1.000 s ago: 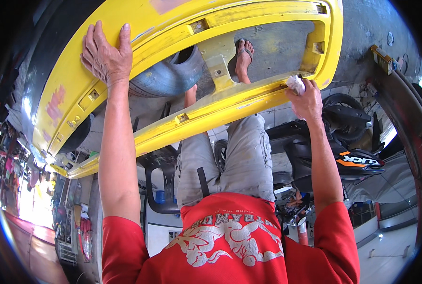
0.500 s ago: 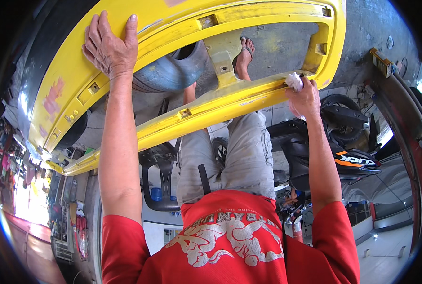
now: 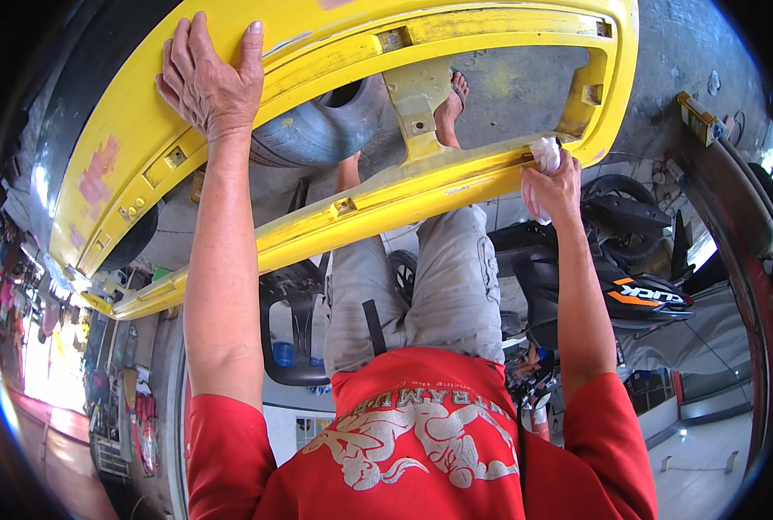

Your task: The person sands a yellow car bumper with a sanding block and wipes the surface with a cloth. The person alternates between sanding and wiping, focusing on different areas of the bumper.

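A large yellow car bumper (image 3: pixel 456 192) with a long opening and pinkish patches spans the upper view, tilted over my legs. My left hand (image 3: pixel 213 78) lies on its upper left face, fingers stretched and thumb apart, holding nothing. At the right end of the lower rail, my right hand (image 3: pixel 557 184) is closed round a crumpled white cloth (image 3: pixel 545 154). The cloth sits against the rail near the corner of the opening, and part of it hangs below my fingers. Some of the right fingers are hidden behind the hand.
Through the opening a tyre (image 3: pixel 308 132) and my sandalled foot (image 3: pixel 452 97) show on the grey floor. A black plastic chair (image 3: pixel 273 355) stands below the bumper. To the right are a black scooter with orange marks (image 3: pixel 568 286) and a dark red metal frame (image 3: pixel 737 260).
The bumper has shifted slightly to the right, and my left hand with it. My right hand and the cloth have moved a little downward along the rail's end.
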